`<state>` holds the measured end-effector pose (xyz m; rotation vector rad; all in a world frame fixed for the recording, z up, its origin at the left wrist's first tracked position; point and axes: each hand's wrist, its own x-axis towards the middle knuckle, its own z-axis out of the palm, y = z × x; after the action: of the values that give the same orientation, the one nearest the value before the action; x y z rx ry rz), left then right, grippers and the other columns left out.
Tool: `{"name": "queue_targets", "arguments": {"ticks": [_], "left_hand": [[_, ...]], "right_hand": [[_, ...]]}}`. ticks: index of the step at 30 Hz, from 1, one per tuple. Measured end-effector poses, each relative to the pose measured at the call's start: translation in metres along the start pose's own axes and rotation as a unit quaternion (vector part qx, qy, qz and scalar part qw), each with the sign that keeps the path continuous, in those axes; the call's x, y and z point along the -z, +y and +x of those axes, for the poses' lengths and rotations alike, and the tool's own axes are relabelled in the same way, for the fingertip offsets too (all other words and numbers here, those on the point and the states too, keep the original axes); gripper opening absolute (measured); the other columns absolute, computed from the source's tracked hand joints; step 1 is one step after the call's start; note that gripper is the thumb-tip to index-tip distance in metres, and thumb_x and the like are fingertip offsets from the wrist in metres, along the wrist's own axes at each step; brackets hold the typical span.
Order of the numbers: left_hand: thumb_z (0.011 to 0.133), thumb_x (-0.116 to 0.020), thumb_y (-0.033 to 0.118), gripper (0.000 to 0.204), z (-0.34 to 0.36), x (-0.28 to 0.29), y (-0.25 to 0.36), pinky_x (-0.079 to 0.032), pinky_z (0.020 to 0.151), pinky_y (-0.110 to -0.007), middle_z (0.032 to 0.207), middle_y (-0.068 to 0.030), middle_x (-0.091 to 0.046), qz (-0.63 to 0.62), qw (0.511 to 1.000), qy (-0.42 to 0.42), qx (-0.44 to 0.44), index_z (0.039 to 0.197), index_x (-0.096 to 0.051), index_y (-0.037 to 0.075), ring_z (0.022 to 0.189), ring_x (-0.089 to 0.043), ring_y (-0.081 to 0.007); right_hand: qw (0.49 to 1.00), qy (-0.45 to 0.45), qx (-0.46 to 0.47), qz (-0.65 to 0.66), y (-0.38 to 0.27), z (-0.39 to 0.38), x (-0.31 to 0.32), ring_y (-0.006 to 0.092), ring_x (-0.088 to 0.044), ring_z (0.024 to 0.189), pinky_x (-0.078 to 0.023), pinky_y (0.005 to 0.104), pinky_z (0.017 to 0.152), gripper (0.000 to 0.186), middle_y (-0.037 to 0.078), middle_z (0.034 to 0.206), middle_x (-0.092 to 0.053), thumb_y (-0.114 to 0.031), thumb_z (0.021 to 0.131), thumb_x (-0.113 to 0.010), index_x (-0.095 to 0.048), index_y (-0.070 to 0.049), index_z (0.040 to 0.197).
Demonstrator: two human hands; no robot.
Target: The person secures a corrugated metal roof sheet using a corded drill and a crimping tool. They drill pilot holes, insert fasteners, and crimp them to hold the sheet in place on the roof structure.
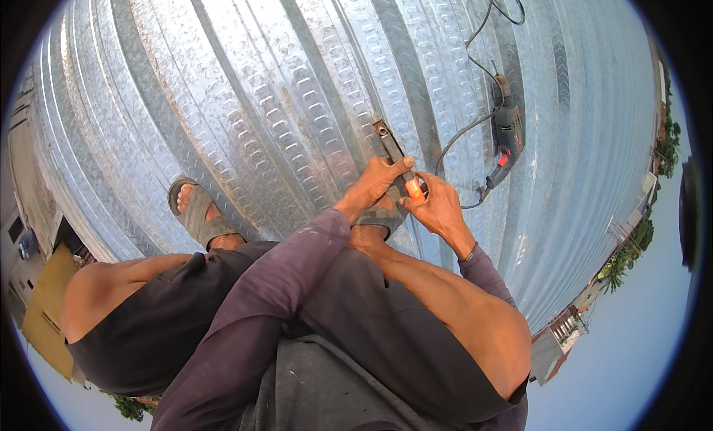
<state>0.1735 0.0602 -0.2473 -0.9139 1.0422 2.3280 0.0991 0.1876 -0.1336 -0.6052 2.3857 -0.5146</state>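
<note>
Silver deck (290, 134), dark bar (388, 140) grasped in two hands

Both hands grasp the bar, above the deck near its middle: the left hand (373, 181) is closed round it with the thumb along the top, and the right hand (444, 209) pinches its orange end (415, 190) between thumb and fingers. Part of the bar is hidden under the left hand, as is whatever those fingers do beneath. The bar's far end looks like a narrow trough with something round in it; fitting or hole, it is too small to tell.

Just nearer the body than the bar is one sandal (377, 217), its toe half covered by the left hand; the other sandal (200, 210) is well left of the bar. To the bar's right a drill (507, 125) lies on the deck. Its cord (467, 50) passes partly behind the right hand, then crosses the drill and is cut off beyond the bar, at the top edge. Far right of the bar, trees (620, 267) blur at the rim, near a dark shape that cannot be made out.
</note>
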Motion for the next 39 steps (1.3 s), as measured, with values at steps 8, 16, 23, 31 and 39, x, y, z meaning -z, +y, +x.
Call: {"name": "queue_targets", "arguments": {"ticks": [8, 16, 23, 31, 39], "left_hand": [[0.075, -0.062, 0.083, 0.075, 0.008, 0.016, -0.017, -0.036, 0.061, -0.023, 0.074, 0.0045, -0.041, -0.270, 0.960, -0.065, 0.044, 0.092, -0.060, 0.010, 0.067, -0.040, -0.0083], [0.083, -0.068, 0.066, 0.066, 0.003, -0.007, 0.007, -0.038, 0.053, -0.031, 0.067, -0.0031, -0.052, -0.024, 0.999, 0.015, 0.036, 0.083, -0.065, 0.000, 0.059, -0.047, -0.0117], [0.079, -0.069, 0.061, 0.077, 0.005, -0.023, 0.022, -0.047, 0.061, -0.059, 0.091, -0.0235, -0.063, -0.053, 0.985, 0.128, 0.100, 0.096, -0.062, -0.013, 0.079, -0.063, -0.0325], [0.081, -0.069, 0.054, 0.063, 0.004, -0.028, 0.024, -0.041, 0.049, -0.049, 0.069, -0.0127, -0.058, -0.023, 0.981, 0.159, 0.106, 0.084, -0.065, -0.009, 0.059, -0.054, -0.0253], [0.082, -0.069, 0.053, 0.069, 0.010, -0.036, 0.015, -0.050, 0.074, -0.051, 0.074, -0.0317, -0.065, 0.077, 0.965, 0.244, 0.061, 0.073, -0.065, -0.016, 0.071, -0.067, -0.0372]], "right_hand": [[0.978, -0.194, -0.075, -0.026, -0.065, 0.033, 0.048, 0.0395, -0.063, 0.065, -0.045, 0.0456, 0.062, 0.031, 0.026, 0.069, -0.060, -0.022, 0.080, -0.074, -0.060, 0.006, 0.084], [0.994, -0.091, -0.024, -0.056, -0.002, 0.002, 0.000, 0.0467, -0.064, 0.094, -0.051, 0.0502, 0.080, 0.059, 0.032, 0.109, -0.064, -0.034, 0.082, -0.073, -0.059, 0.008, 0.122], [0.968, -0.183, -0.150, 0.089, 0.046, 0.012, -0.017, 0.0398, -0.043, 0.137, -0.036, 0.0446, 0.113, 0.111, 0.031, 0.147, -0.042, -0.051, 0.068, -0.081, -0.033, 0.008, 0.149], [0.957, -0.240, -0.110, 0.119, 0.055, 0.025, -0.011, 0.0366, -0.056, 0.126, -0.043, 0.0396, 0.106, 0.095, 0.028, 0.135, -0.056, -0.034, 0.063, -0.080, -0.045, 0.008, 0.142], [0.967, -0.185, -0.110, 0.139, 0.062, 0.018, -0.023, 0.0333, -0.062, 0.116, -0.047, 0.0381, 0.101, 0.082, 0.025, 0.124, -0.064, -0.022, 0.060, -0.078, -0.054, 0.008, 0.133]]}}
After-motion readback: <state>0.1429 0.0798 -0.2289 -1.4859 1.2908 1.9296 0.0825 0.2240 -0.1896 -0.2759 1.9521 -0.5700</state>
